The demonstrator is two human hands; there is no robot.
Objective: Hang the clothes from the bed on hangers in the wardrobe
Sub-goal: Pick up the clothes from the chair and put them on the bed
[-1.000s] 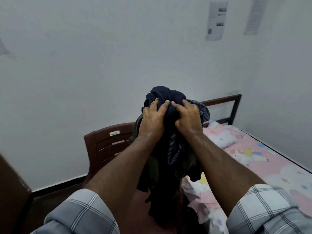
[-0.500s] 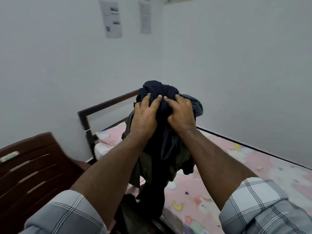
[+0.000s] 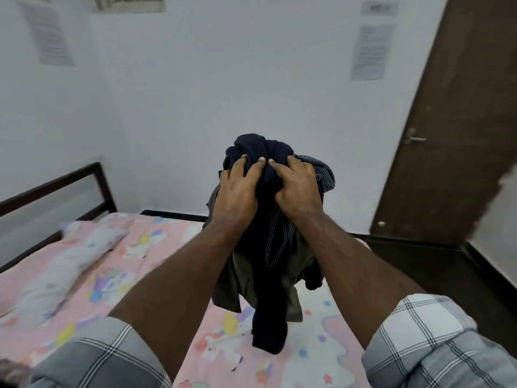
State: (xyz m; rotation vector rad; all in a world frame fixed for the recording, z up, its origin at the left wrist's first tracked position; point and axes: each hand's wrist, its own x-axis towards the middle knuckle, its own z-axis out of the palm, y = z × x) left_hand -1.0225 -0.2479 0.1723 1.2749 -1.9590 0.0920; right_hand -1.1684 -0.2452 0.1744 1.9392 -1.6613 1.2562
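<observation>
Clothes point(image 3: 275, 247) hang bunched above the pink bed point(image 3: 117, 275), long axis vertical, tails pointing down; left hand point(image 3: 237, 191) and right hand point(image 3: 298, 189) both clutch the bundle's top, side by side.

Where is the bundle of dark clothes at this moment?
In the head view the bundle of dark clothes is at centre, held up by the left hand and right hand above the bed.

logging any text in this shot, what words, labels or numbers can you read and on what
Left sheet on the wall: print too blurred to read.
Top poster on the wall: cut off, unreadable.
Right sheet beside the door: print too blurred to read.
Nothing else bears text.
</observation>
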